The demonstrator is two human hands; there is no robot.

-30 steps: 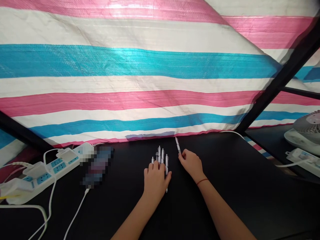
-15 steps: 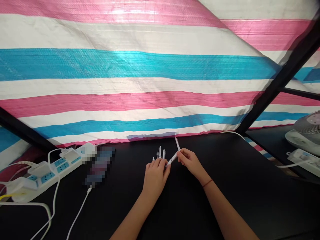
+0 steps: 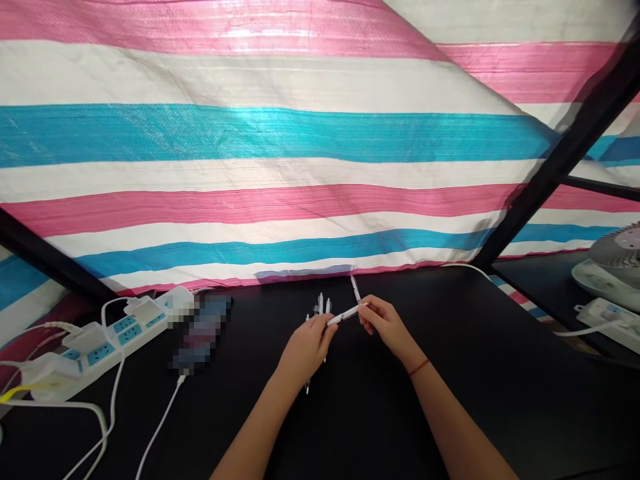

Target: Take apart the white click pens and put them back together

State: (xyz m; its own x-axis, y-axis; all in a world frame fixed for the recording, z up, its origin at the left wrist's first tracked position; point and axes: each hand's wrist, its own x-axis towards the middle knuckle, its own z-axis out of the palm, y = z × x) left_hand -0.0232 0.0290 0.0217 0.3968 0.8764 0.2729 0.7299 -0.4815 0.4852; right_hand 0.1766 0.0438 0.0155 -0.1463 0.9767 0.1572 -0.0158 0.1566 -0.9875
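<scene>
A slim white pen (image 3: 346,314) is held slantwise between my two hands over the black table. My left hand (image 3: 309,340) pinches its lower left end with thumb and fingers. At its upper right end, the fingers of my right hand (image 3: 381,316) are closed on it. Several white and clear pens (image 3: 321,303) lie side by side beneath and behind my left hand, which hides their middles. Another white pen (image 3: 355,287) lies just beyond my right hand, its near end covered by the fingers.
On the left are a white power strip (image 3: 131,333) with plugs and cables, and a phone (image 3: 206,330) on a charging cable. A striped tarp (image 3: 280,137) hangs behind the table. To the right stand a black post (image 3: 535,180), a fan (image 3: 617,257) and another power strip (image 3: 607,317).
My left hand has lifted off the row of pens and gripped the held pen's lower end. The pen has turned flatter, and my right hand has shifted slightly right.
</scene>
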